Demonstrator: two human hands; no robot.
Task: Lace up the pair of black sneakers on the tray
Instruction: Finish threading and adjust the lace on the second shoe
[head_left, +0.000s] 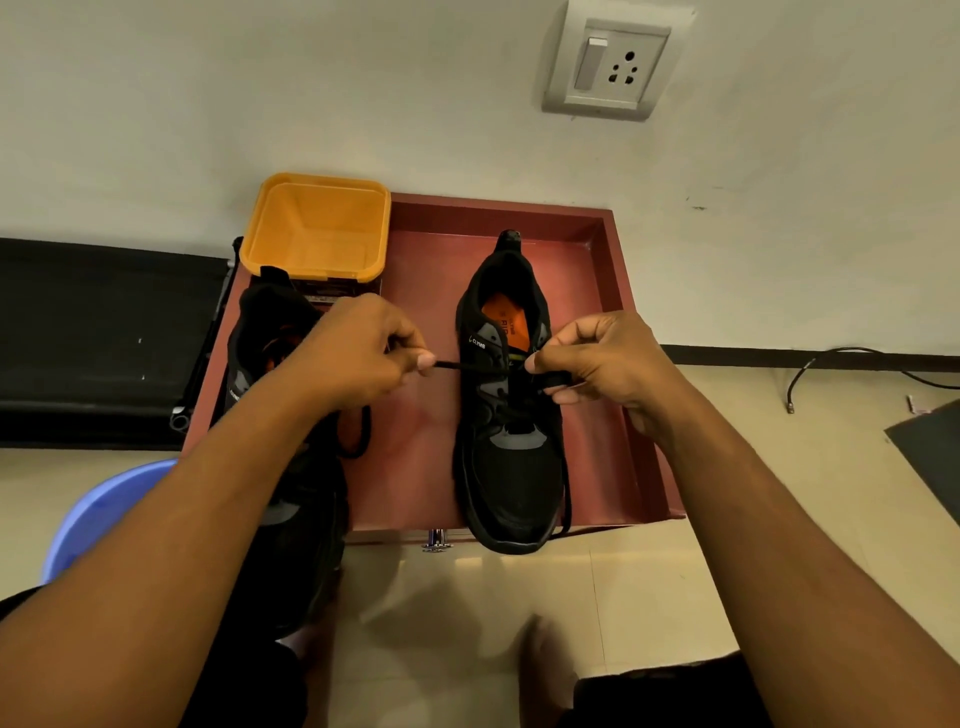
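Two hands draw a black lace (470, 366) across the upper eyelets of a black sneaker (511, 467), which stands on the right half of a reddish-brown tray (415, 483) set on a tiled floor.

The left hand (358, 348) has its fingers curled and pinches the lace between thumb and forefinger, just left of the shoe. From there the lace runs taut to the shoe's opening. The right hand (597, 364), fingers curled as well, grips the other part of the lace at the shoe's right side, resting against the upper.

The sneaker's toe points to the near edge of the tray and slightly overhangs it, with the heel toward the far wall. An orange insole (506, 317) shows inside, and a loose stretch of lace hangs along the right side by the toe.

The second sneaker (270, 332) stands on the left side of the tray, largely hidden under the left forearm. A slack loop (358, 431) of its own lace lies on the tray floor just to its right.

An orange tub (317, 228) sits at the tray's far left corner, just beyond that shoe's heel. A blue round container (104, 509) stands on the floor near the tray's near left corner, and a black padded surface (93, 338) lies further left. A wall socket (608, 67) is mounted on the pale wall beyond, and a black cable (857, 356) trails along the wall's foot at the far right.
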